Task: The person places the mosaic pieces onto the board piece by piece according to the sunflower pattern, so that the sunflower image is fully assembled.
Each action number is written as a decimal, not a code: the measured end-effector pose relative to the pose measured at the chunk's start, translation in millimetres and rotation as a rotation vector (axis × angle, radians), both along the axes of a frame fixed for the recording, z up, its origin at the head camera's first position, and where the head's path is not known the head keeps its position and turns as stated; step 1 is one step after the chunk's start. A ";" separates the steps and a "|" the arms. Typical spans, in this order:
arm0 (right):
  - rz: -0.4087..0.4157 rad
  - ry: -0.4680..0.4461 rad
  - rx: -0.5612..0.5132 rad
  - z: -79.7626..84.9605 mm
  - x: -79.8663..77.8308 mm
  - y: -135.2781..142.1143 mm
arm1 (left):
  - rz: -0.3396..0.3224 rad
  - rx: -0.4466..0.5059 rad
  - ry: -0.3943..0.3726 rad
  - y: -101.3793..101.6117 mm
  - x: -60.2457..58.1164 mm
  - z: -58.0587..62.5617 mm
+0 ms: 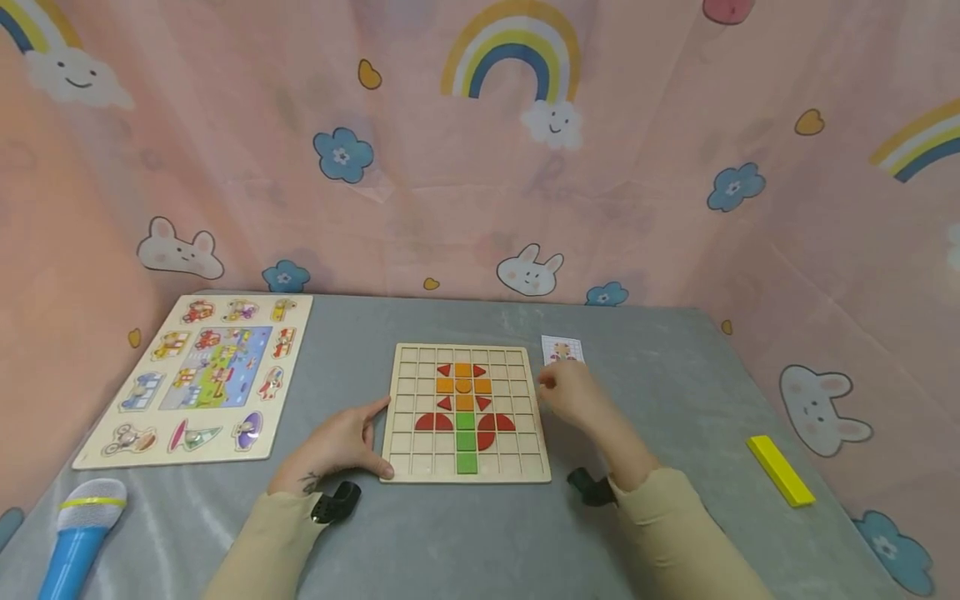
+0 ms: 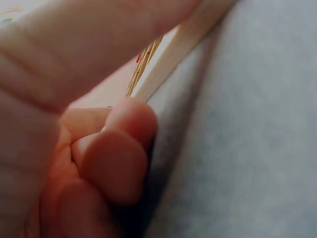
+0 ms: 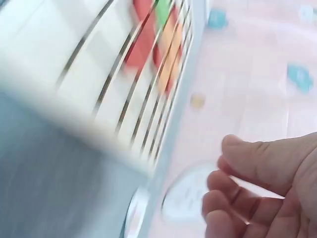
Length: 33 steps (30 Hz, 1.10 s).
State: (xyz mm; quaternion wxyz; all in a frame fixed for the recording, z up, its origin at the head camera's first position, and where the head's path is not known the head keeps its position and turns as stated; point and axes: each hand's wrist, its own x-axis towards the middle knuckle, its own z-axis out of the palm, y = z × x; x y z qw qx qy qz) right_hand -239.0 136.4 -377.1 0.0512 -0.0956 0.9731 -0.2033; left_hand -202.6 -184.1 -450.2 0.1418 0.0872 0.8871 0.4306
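Observation:
A square wooden grid board lies flat with coloured pieces set in its cells. Orange squares, an orange round piece and small red triangles form the upper part, over a column of green squares. Red quarter-round pieces flank the column on both sides. My left hand touches the board's left side, index finger on the edge and thumb at the near corner. Just off the board's right edge, my right hand is raised, its fingers loosely bent with nothing visible between them in the right wrist view.
A small pattern card lies behind the right hand, partly covered by it. On the left are a picture puzzle board and a blue toy microphone. A yellow bar lies far right. A patterned pink curtain hangs behind the table.

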 end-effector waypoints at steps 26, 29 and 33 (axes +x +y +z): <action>-0.253 -0.123 0.100 -28.1 34.3 73.0 | -0.005 -0.013 -0.007 -2.3 -0.2 -2.0; -0.188 -0.082 0.006 -25.7 25.8 50.9 | -0.002 -0.007 -0.012 -1.7 -0.3 -1.2; -0.079 -0.074 -0.171 -20.8 17.9 9.1 | -0.007 -0.004 -0.004 -1.1 -0.4 -0.8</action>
